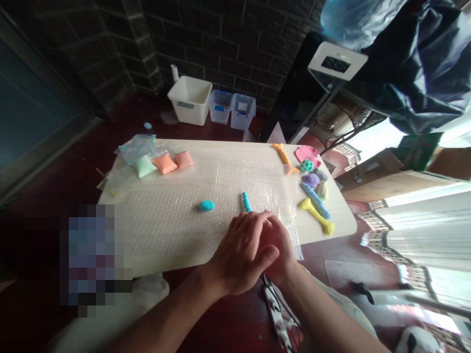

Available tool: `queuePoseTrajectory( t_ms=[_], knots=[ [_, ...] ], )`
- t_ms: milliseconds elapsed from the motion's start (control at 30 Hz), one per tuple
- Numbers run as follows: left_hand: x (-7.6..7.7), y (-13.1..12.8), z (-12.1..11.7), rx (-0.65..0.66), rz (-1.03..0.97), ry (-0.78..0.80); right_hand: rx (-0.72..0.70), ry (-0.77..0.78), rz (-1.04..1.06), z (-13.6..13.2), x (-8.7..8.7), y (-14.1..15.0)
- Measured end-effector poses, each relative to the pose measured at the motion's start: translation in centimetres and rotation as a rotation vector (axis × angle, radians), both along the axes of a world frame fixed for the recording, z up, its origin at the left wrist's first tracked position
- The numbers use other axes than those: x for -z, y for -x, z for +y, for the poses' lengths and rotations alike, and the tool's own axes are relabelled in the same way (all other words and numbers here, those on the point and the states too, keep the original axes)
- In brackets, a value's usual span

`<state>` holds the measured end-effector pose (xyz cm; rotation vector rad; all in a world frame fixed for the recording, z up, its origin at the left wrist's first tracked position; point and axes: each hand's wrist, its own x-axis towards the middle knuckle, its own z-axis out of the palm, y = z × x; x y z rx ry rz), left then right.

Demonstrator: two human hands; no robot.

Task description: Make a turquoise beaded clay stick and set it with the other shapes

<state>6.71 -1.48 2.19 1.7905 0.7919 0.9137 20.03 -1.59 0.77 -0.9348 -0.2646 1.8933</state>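
Two bare hands over the near edge of the table (158, 263), right of its middle. Left hand (237, 247) laid across the right hand (281, 245), palms turned to each other; left fingers nearly straight and close together, thumb standing off, right hand loosely cupped. Whether anything sits between the palms: hidden, cannot tell.

Bubble wrap (165, 196) covers the middle of the table, reaching past its near edge on the right. On it, just beyond the fingertips, a turquoise beaded strip (246, 201), its near end passing out of sight behind the hands. Left of it, apart, a turquoise lump (206, 205), oval. Both look like soft clay.

Along the right end: yellow bone-shaped piece (317, 216), blue strip (316, 201), purple piece (311, 180). By the far left corner, green packet (144, 166) and orange packet (165, 163).

Judgement: the pose suits rolling a small bit between palms. Best done with light, even pressure, small circles for a ball, straight strokes for a rod; heavy pressing would likely flatten it. Wrists better kept high, clear of the strip, whose beads probably dent easily.
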Motion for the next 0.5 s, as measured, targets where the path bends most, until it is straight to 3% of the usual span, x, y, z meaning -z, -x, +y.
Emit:
queuePoseTrajectory(
  t_ms=[67, 167, 333, 400, 500],
  knots=[
    [0.1, 0.0, -0.3, 0.063, 0.077, -0.165, -0.006, 0.056, 0.072, 0.2, 0.3, -0.2],
    [0.1, 0.1, -0.2, 0.013, -0.052, -0.183, 0.089, 0.121, 0.051, 0.4, 0.3, -0.6],
    [-0.1, 0.3, 0.5, -0.433, -0.392, 0.220, 0.124, 0.141, -0.036, 0.6, -0.8, -1.0],
    [0.0, 0.2, 1.0, -0.503, -0.469, 0.339, 0.118, 0.124, -0.059, 0.6, -1.2, -1.0],
    [0.3, -0.2, 1.4, -0.487, -0.458, 0.456, 0.109, 0.081, -0.115, 0.6, -1.4, -1.0]
  ],
)
